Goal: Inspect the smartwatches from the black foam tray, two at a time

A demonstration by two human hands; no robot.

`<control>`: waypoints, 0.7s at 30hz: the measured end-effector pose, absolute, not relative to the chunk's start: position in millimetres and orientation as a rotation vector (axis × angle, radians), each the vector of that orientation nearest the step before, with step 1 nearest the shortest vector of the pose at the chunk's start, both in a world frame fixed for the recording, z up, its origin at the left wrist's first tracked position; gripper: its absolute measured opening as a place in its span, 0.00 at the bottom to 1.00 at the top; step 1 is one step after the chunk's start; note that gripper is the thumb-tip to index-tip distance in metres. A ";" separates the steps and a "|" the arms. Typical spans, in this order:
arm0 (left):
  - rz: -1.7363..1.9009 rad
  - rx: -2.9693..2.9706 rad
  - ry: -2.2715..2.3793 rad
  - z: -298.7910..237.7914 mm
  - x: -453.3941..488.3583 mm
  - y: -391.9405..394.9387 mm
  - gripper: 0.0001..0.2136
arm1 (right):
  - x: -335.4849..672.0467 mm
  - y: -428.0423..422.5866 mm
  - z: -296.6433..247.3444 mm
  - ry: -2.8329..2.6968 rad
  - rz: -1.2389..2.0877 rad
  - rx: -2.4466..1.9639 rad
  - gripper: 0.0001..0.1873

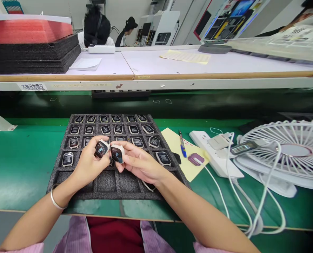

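Observation:
My left hand (91, 158) grips a smartwatch (101, 149) by its case, the lit screen facing me. Close beside it, a second smartwatch (117, 154) is pinched between the thumb and fingers of my right hand (138, 160). Both watches have light cases without straps, and their dark screens show a small blue symbol. Below my hands lies a dark grey foam tray (105, 184) divided into compartments. Several similar watches, such as one at the near left (67, 159), sit in its cells with white text on their screens. My hands hide some middle cells.
Right of the tray are yellow paper (172, 135), a blue pen (182, 144), a purple charging puck (195, 159), a white power strip (211, 154) with cables, and a white fan (288, 151). A shelf (146, 65) spans the back, bearing foam blocks (30, 45). People are beyond it.

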State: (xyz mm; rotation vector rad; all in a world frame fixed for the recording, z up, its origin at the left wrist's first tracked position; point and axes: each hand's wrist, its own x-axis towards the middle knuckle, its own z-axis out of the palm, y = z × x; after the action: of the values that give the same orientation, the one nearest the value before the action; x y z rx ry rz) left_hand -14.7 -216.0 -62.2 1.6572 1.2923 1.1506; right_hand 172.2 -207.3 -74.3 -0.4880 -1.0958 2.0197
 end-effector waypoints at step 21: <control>1.158 1.648 1.255 -61.7 -15.6 -213.9 0.17 | 172.9 -204.9 -72.9 -1.064 2.021 -0.491 0.23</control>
State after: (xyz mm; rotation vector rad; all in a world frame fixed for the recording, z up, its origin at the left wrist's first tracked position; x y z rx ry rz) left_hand -15.6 -213.9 -61.7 1.6480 1.2549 1.1585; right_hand 172.9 -204.9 -72.9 -0.4911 -1.0638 2.0209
